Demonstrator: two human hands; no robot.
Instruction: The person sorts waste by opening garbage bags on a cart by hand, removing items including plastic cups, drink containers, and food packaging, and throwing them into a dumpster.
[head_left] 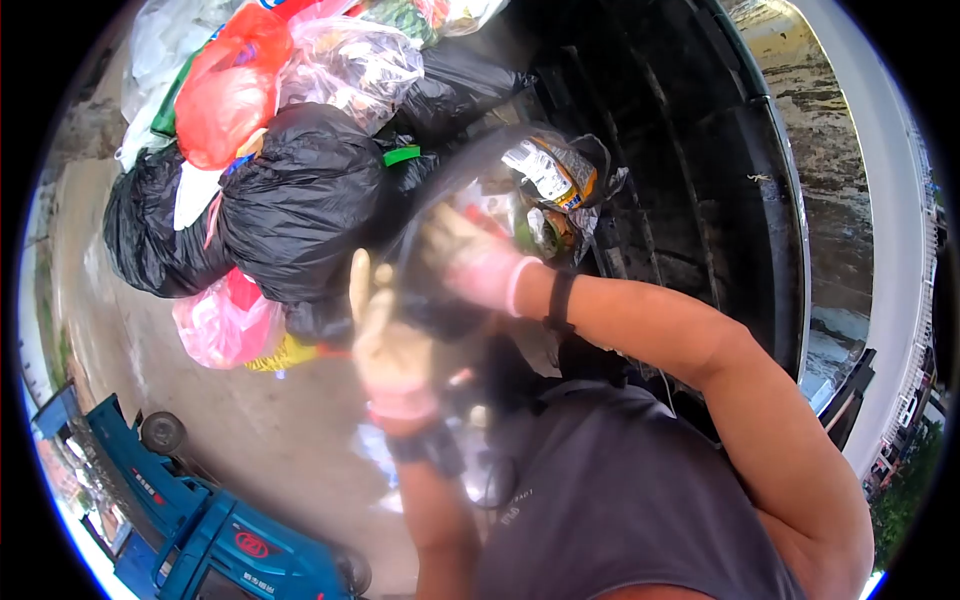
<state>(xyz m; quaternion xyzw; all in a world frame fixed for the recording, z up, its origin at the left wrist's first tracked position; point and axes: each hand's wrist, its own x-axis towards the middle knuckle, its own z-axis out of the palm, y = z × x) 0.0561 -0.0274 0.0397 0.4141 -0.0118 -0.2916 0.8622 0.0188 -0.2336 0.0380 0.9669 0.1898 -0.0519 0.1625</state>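
Observation:
My left hand [392, 365], in a pale glove with a pink cuff, is open with its fingers stretched upward, beside the lower part of a thin black garbage bag [440, 305]. My right hand [470, 258], gloved the same way, appears closed on that bag, though motion blurs its fingers. Above and right of it, wrappers and other litter [555, 180] show at the bag's far end, including an orange-and-black packet. A full black garbage bag [300, 200] sits just left of my hands.
More bags are heaped behind, including a red bag [232, 95] and a clear bag [350, 70]. A pink bag [230, 320] hangs low. The dark ribbed bin [690, 150] has a raised edge at right. A blue vehicle [250, 545] stands on the ground lower left.

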